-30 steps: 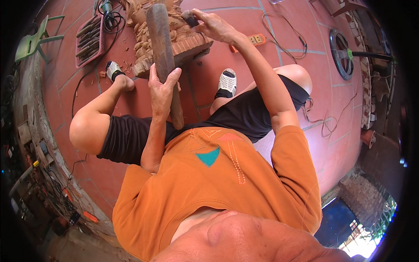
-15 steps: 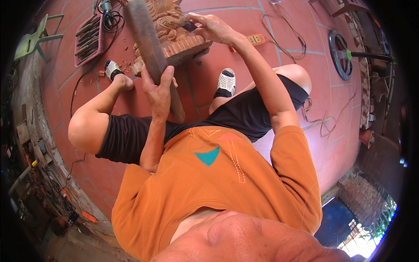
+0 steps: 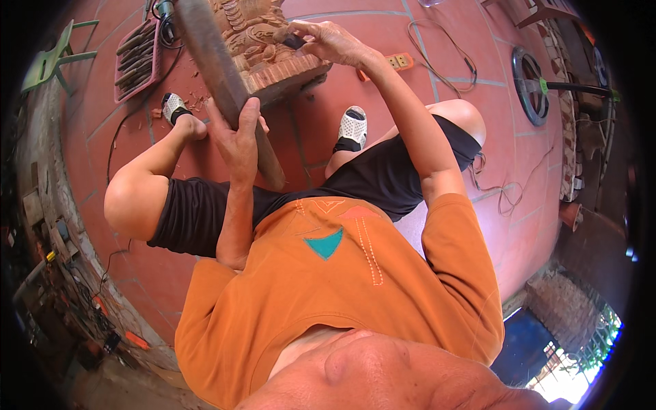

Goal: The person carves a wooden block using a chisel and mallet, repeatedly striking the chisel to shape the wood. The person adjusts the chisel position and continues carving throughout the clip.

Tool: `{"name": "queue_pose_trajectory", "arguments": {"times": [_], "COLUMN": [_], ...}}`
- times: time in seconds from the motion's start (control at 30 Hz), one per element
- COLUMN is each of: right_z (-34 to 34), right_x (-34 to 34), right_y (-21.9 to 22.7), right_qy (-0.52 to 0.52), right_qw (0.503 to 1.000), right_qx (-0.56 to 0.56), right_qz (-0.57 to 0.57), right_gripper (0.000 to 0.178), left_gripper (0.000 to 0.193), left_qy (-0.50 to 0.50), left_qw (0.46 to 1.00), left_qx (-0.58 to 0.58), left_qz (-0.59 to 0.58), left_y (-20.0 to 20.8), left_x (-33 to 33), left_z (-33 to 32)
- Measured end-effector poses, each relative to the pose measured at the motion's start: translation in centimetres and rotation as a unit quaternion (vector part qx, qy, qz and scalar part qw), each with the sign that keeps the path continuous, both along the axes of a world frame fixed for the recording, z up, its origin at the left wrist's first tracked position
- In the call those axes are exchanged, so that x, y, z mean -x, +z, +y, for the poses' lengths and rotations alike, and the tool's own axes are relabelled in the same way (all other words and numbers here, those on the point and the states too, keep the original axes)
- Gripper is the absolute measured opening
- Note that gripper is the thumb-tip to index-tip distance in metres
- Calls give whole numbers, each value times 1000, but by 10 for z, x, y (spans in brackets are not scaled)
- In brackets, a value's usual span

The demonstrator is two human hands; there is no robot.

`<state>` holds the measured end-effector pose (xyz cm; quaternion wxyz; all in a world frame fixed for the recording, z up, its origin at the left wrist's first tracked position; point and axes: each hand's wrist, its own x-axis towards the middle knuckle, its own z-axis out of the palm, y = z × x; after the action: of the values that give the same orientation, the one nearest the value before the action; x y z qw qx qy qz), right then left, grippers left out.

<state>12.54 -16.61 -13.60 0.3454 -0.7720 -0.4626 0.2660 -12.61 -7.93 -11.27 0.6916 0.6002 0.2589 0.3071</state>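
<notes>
My left hand (image 3: 236,140) is closed around a long wooden mallet (image 3: 217,61), which slants up and to the left and is slightly blurred. At the top middle stands a carved wooden piece (image 3: 254,41) with ornate relief and a ridged base, partly hidden behind the mallet. My right hand (image 3: 335,45) reaches over its right side, fingers pinched on a short dark tool that looks like a chisel (image 3: 294,41). The tool's tip points at the carving, but whether it touches cannot be seen.
A pink tray (image 3: 158,61) of several carving tools lies at the upper left, near a green chair (image 3: 51,65). Wood chips (image 3: 195,106) litter the tiles. An orange power strip (image 3: 396,63), a looped cable (image 3: 444,51) and a dark ring-shaped base (image 3: 531,85) lie to the right.
The mallet and my left hand have shifted left and slightly up, its upper end swinging away from the carving. My right hand stays nearly in place with the chisel.
</notes>
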Motion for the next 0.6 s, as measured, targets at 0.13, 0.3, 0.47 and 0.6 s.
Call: {"name": "queue_pose_trajectory", "arguments": {"times": [0.13, 0.3, 0.47, 0.6], "right_z": [-1, -4, -16, -18], "right_x": [-4, -10, -27, -26], "right_y": [-12, -9, -17, -18], "right_qy": [61, 51, -4, -7], "right_qw": [990, 993, 994, 994], "right_qx": [-61, -39, -91, -73], "right_qz": [-115, -103, -62, -78], "right_gripper": [51, 54, 46, 42], "left_gripper": [24, 31, 31, 32], "left_qy": [-68, -131, -90, -90], "left_qw": [993, 983, 989, 989], "left_qx": [-28, 42, 53, 52], "left_qz": [91, 122, 101, 107], "left_y": [-12, -5, -11, -8], "left_x": [-5, -1, 0, 2], "left_z": [-7, -6, 0, 0]}}
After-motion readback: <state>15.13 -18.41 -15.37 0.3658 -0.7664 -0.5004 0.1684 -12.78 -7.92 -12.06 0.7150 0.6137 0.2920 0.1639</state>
